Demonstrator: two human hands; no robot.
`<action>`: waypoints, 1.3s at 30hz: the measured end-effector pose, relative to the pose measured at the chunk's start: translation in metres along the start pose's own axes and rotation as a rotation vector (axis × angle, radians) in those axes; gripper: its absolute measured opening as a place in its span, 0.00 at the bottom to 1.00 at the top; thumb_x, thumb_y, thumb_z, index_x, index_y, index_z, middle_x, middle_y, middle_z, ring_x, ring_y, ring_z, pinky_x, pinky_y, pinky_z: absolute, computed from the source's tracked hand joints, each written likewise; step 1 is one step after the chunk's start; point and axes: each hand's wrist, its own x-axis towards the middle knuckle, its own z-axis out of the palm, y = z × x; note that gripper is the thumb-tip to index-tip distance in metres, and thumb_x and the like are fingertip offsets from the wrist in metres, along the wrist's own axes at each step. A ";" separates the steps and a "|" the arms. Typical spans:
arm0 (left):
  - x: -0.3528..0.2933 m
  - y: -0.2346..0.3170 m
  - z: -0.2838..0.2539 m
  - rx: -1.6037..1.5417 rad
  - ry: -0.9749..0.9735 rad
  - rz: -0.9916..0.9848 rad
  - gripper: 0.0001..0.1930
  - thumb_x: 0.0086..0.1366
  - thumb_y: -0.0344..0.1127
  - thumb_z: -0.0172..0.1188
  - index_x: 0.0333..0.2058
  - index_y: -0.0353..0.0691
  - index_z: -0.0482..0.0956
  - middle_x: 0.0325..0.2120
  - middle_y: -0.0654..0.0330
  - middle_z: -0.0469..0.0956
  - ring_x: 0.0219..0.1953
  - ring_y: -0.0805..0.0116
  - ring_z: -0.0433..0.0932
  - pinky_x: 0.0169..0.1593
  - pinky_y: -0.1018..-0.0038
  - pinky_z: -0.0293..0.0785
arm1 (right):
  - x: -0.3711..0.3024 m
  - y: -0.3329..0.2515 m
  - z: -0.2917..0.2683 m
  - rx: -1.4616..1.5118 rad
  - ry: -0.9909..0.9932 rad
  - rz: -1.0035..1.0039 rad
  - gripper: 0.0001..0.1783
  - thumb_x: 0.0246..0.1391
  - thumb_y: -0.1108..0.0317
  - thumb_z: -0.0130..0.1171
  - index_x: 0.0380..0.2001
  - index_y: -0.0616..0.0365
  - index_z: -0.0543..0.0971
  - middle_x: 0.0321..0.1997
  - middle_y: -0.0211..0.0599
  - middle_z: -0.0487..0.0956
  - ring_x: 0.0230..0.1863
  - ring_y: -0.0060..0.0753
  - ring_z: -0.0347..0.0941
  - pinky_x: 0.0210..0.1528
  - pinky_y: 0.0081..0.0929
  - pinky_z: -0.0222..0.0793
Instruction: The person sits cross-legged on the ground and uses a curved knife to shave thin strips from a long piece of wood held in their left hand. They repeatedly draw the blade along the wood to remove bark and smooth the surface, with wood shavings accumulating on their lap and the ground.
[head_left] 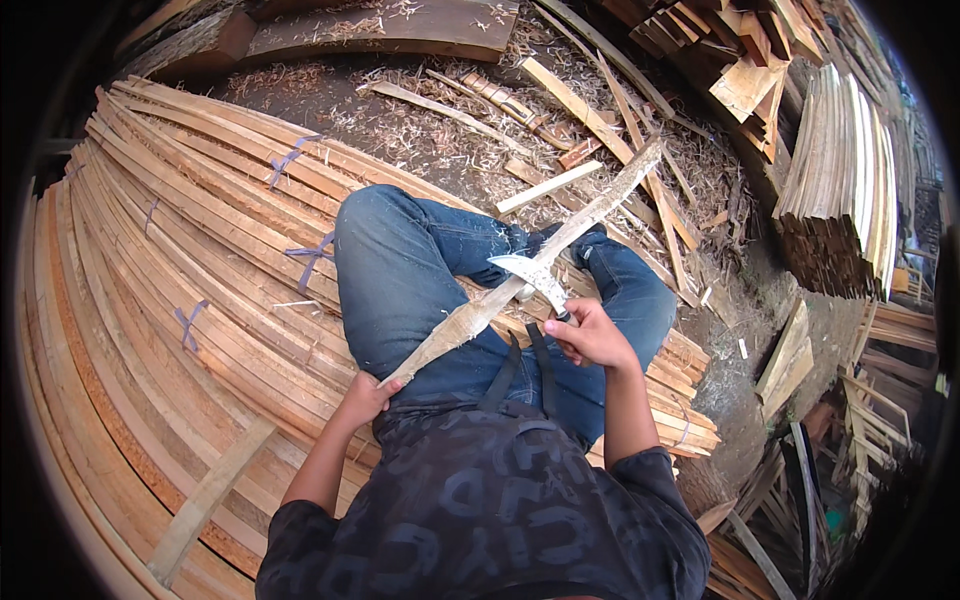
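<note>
A long, rough strip of wood (465,322) slants across my lap, from my left hip up to the far right past my knees. My left hand (370,398) is closed around its near, broader end. In my right hand (592,338) is a knife (535,274) with a curved, pale blade and a dark handle. The blade lies over the middle of the strip, its tip pointing left; whether the edge touches the wood I cannot tell. Two dark straps (541,368) hang over my lap near the right hand.
Bundled wooden slats (200,260), tied with purple strips, lie under and left of me. Shavings and loose sticks (580,110) cover the ground ahead. A stack of upright boards (838,185) stands at the right. A thick plank (380,35) lies at the far side.
</note>
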 end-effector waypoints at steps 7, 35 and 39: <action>-0.006 0.017 0.003 -0.103 0.004 0.013 0.31 0.56 0.59 0.63 0.10 0.34 0.73 0.07 0.63 0.69 0.13 0.74 0.69 0.21 0.76 0.66 | -0.001 -0.016 -0.095 0.656 0.633 -0.501 0.15 0.62 0.61 0.52 0.24 0.51 0.63 0.13 0.20 0.56 0.12 0.13 0.51 0.13 0.16 0.50; -0.063 0.017 0.024 0.502 0.397 0.264 0.18 0.63 0.45 0.56 0.24 0.34 0.73 0.17 0.45 0.73 0.23 0.44 0.75 0.28 0.56 0.68 | -0.020 0.053 0.043 -0.741 0.379 -0.586 0.09 0.52 0.72 0.60 0.37 0.62 0.77 0.23 0.40 0.73 0.20 0.32 0.68 0.25 0.27 0.63; -0.060 0.020 0.033 0.472 0.426 0.249 0.17 0.63 0.44 0.56 0.24 0.34 0.72 0.17 0.43 0.73 0.23 0.43 0.75 0.27 0.55 0.68 | -0.014 0.057 0.038 -0.828 0.360 -0.607 0.08 0.52 0.69 0.60 0.33 0.63 0.76 0.25 0.42 0.69 0.23 0.39 0.68 0.29 0.33 0.64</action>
